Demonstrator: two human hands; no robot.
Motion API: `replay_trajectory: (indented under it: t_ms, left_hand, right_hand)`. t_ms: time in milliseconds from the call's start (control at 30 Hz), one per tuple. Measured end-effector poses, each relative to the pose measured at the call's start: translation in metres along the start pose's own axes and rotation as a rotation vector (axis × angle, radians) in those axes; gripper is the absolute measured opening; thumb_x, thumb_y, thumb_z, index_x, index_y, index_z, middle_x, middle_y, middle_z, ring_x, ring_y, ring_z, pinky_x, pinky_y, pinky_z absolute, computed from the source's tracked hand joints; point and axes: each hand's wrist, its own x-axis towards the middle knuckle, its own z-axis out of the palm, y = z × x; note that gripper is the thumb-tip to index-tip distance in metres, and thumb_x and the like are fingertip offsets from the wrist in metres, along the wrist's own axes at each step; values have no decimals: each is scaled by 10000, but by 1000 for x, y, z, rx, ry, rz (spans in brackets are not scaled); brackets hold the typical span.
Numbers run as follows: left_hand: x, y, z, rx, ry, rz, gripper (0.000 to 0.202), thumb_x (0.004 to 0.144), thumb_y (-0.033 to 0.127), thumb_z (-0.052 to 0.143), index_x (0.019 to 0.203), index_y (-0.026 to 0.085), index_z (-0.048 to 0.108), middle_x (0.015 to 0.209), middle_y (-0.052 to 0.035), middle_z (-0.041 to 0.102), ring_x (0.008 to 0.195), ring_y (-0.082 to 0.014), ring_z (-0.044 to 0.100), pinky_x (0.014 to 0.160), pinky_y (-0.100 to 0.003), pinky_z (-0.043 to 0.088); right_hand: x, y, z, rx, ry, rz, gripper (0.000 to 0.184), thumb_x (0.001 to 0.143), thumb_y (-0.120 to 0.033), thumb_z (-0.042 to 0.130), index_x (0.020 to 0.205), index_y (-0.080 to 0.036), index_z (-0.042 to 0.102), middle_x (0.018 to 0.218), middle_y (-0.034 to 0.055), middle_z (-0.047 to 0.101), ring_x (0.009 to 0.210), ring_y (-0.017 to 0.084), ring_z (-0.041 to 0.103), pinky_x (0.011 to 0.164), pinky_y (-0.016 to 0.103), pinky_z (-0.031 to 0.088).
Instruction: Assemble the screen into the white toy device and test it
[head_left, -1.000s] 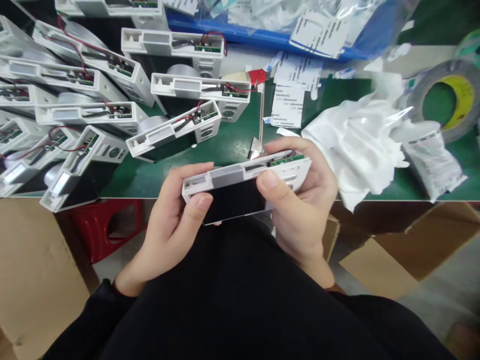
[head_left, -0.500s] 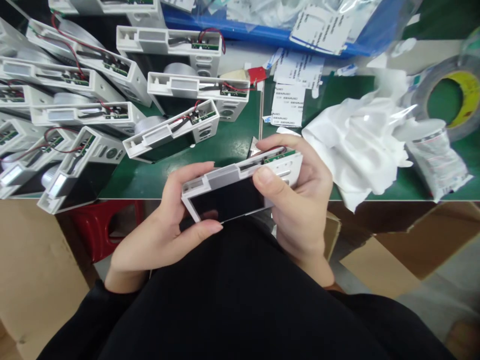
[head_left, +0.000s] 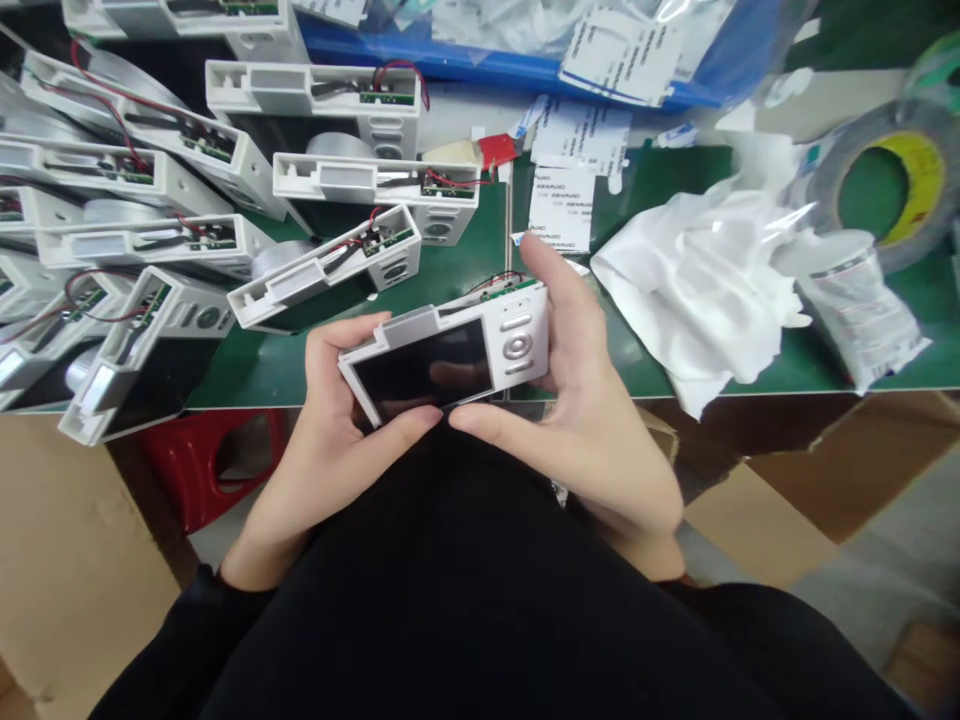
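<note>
At the centre of the head view, a white plastic casing (head_left: 465, 325) is held in both hands, just in front of the near edge of the bench (head_left: 480, 265). Its long axis runs roughly from 9 o'clock to 3 o'clock, with the right end tilted up a little. Its dark screen (head_left: 420, 372) faces up toward the camera, with a round button pad (head_left: 517, 347) beside it. A small green circuit board (head_left: 510, 291) and thin red wires (head_left: 495, 281) show along the far edge.

The left hand (head_left: 330, 450) grips the casing's left end, its fingers passing underneath and its thumb (head_left: 416, 418) lying along the near edge. The right hand (head_left: 592, 440) is spread wider around the right end, with its index finger (head_left: 544, 262) reaching past the far edge and its thumb (head_left: 480, 420) at the near edge.

More casings (head_left: 322, 270) lie in a jumble from 9 to 11 o'clock. Paper labels (head_left: 562, 180) lie at 1 o'clock, a tape roll (head_left: 892, 185) at 2 o'clock, and a crumpled white sheet (head_left: 690, 290) at 3 o'clock. A red stool (head_left: 210, 470) stands at 8 o'clock.
</note>
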Motion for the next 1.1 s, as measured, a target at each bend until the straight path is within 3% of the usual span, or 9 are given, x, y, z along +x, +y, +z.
replay_trajectory:
  t_ms: [100, 233, 333, 567, 667, 767, 867, 967, 1100]
  left_hand:
    - [0, 2, 1, -22, 7, -15, 620, 767, 235, 874, 1255, 387, 523, 1279, -20, 603, 1092, -238, 691, 900, -413, 661]
    - [-2, 6, -1, -31, 27, -39, 576, 793, 211, 849, 1242, 372, 526, 1249, -36, 636, 997, -231, 718, 836, -410, 688]
    - [-3, 9, -3, -39, -28, -34, 592, 800, 184, 839, 1250, 392, 516, 1202, -12, 675, 856, -206, 741, 775, -404, 701]
    - [-5, 10, -5, -50, -28, -57, 579, 799, 177, 839, 1238, 383, 523, 1208, 5, 671, 744, -162, 734, 678, -338, 686]
    - [-6, 8, -2, -7, -6, -2, 592, 796, 169, 844, 1246, 365, 514, 1210, 8, 634, 795, -134, 733, 680, -273, 673]
    - [-6, 5, 2, 92, -2, 122, 599, 801, 166, 839, 1261, 336, 494, 1291, -7, 567, 903, -122, 732, 741, -259, 671]
    - [-5, 3, 5, 166, -22, 206, 578, 832, 171, 810, 1278, 310, 470, 1315, -32, 528, 906, -117, 723, 726, -268, 669]
    - [-7, 0, 3, 159, -27, 197, 554, 838, 197, 807, 1266, 318, 477, 1259, -31, 545, 870, -129, 715, 704, -289, 665]
    - [-10, 0, -3, 88, -9, 29, 561, 803, 247, 842, 1237, 378, 514, 1254, -47, 590, 918, -217, 718, 736, -388, 681]
  right_hand:
    - [-1, 2, 3, -91, 11, -53, 979, 832, -406, 825, 1607, -367, 229, 1719, 25, 237, 1617, 286, 155, 1310, 520, 267]
    - [0, -4, 3, -106, 2, -43, 869, 864, -375, 795, 1578, -376, 300, 1660, 19, 362, 1585, 312, 266, 1257, 550, 387]
    - [-1, -10, -3, -80, -48, -30, 821, 892, -352, 760, 1575, -401, 306, 1664, -1, 359, 1524, 325, 392, 1181, 539, 495]
    - [-5, -13, -19, -25, -133, -61, 692, 972, -301, 641, 1569, -437, 319, 1659, -57, 369, 1492, 304, 440, 1219, 531, 452]
    - [-5, -14, -13, -1, -91, -27, 613, 974, -356, 632, 1527, -436, 379, 1607, -50, 441, 1412, 303, 526, 1154, 502, 524]
    - [-3, -11, 0, -33, 72, -20, 569, 940, -463, 667, 1457, -405, 437, 1561, -7, 480, 1377, 322, 538, 1101, 490, 558]
    - [0, -6, 9, -80, 181, -30, 423, 971, -469, 614, 1362, -365, 490, 1425, 41, 568, 1265, 305, 595, 1023, 476, 587]
    - [-1, -3, 9, -73, 131, -33, 386, 986, -445, 597, 1343, -349, 486, 1349, 43, 583, 1098, 263, 639, 915, 438, 614]
    - [-6, -2, 2, -76, 30, -17, 488, 960, -415, 645, 1403, -370, 446, 1388, 40, 540, 989, 237, 646, 815, 391, 631]
